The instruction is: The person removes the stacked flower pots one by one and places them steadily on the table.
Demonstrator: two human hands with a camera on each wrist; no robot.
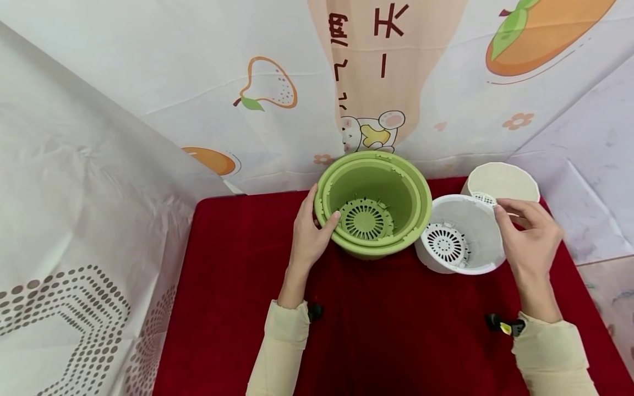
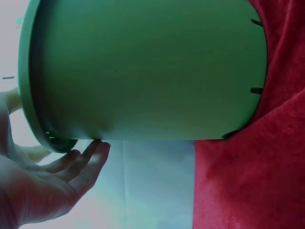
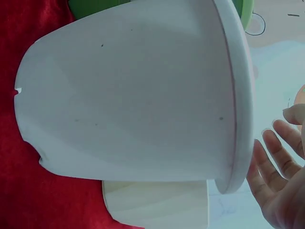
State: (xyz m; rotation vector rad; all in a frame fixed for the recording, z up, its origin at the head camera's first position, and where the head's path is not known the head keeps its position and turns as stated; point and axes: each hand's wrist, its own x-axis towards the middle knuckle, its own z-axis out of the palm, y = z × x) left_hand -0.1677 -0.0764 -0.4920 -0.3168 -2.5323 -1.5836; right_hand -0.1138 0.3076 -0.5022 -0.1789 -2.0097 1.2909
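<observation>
A green plastic flowerpot (image 1: pixel 422 206) with a slotted base stands mid-table, a second ring inside its rim. My left hand (image 1: pixel 309 234) grips its left rim, thumb over the top; in the left wrist view the fingers (image 2: pixel 90 162) lie under the rim against the outer wall. Right of it stands a white flowerpot (image 1: pixel 482 236), also slotted at the bottom and tilted a little. At its right rim is my right hand (image 1: pixel 535 236); in the right wrist view the thumb and fingers (image 3: pixel 269 164) are spread apart, fingertips right at the rim.
Behind the white pot, at the back right corner, stands a cream round container (image 1: pixel 502 181). A small perforated white piece (image 1: pixel 484 198) shows between the two. Red cloth (image 1: pixel 238 286) covers the table, and printed fabric (image 1: pixel 198 82) hangs along its back and left sides.
</observation>
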